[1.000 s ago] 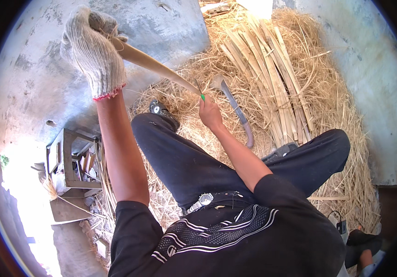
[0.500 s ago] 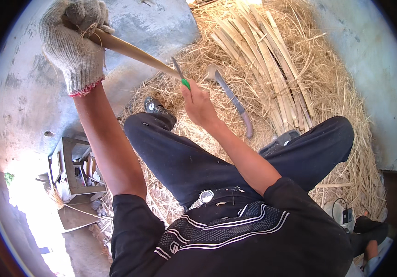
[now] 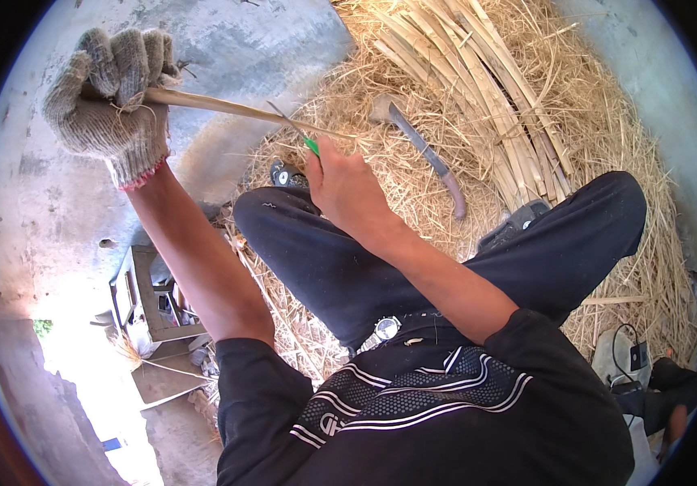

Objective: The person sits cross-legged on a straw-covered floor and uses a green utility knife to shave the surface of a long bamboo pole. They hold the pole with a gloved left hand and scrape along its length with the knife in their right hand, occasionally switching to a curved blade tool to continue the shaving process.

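My left hand (image 3: 109, 109), in a grey knitted glove with a red cuff, is raised at the upper left. Its fingers curl round a long, narrow pale strip (image 3: 219, 105) that looks like split bamboo. From the glove the strip runs rightward and tapers to a thin tip beyond the knife. My bare right hand (image 3: 352, 180) is closed on a small knife (image 3: 311, 146) with a green handle. Its thin blade crosses the strip near that end. My right fingers are partly hidden by the back of the hand.
Straw-like shavings (image 3: 348, 97) cover the floor. Beyond my knees lie a machete (image 3: 425, 150) and a bundle of pale strips (image 3: 494, 101). A wooden frame box (image 3: 158, 292) stands left, by the wall (image 3: 32, 219). At lower right are a pale bag-like object (image 3: 611, 356) and dark clothing.
My left hand has moved left and slightly lower, and the strip lies flatter. The knife crosses it with more of the tip showing beyond. The whole view has shifted a little.
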The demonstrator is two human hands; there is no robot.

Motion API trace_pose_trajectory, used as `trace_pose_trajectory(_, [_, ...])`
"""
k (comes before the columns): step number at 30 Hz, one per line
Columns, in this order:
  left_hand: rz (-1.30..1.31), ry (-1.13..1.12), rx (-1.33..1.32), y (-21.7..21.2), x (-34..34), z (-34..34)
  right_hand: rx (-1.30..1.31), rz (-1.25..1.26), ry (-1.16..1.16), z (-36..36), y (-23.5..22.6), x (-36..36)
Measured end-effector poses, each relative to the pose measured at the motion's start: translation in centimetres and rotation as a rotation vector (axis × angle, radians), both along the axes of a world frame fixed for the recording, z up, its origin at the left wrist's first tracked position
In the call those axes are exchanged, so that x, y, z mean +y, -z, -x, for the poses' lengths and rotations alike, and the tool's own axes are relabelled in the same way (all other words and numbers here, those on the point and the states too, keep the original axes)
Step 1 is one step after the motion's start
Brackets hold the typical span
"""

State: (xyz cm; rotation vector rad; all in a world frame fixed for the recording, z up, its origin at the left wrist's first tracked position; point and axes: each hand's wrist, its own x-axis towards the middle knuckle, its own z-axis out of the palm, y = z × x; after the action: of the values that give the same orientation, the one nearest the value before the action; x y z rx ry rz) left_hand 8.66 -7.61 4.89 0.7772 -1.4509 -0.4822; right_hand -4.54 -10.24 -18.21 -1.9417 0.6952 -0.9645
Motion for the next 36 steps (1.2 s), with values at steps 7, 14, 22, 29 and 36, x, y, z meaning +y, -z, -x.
trace_pose_trajectory(7, [-0.034,0.083,-0.004,-0.1,2.0,-2.7,0.164,-0.037,-0.034,-0.5,-0.5,2.1])
trace_pose_trajectory(14, [-0.008,-0.004,0.087,0.7,4.1,0.6,-0.069,-0.196,-0.207,2.4,-3.2,1.9])
trace_pose_trajectory(22, [0.132,-0.065,0.087,2.5,3.8,4.7,0.203,-0.01,0.028,2.2,-0.6,3.3])
trace_pose_trajectory(29, [0.256,-0.352,0.145,2.7,4.9,2.6,0.148,0.118,-0.073,1.3,-3.9,4.5])
trace_pose_trajectory(36, [0.268,-0.492,0.054,2.5,4.6,3.8,0.163,-0.067,0.014,1.0,1.9,2.7])
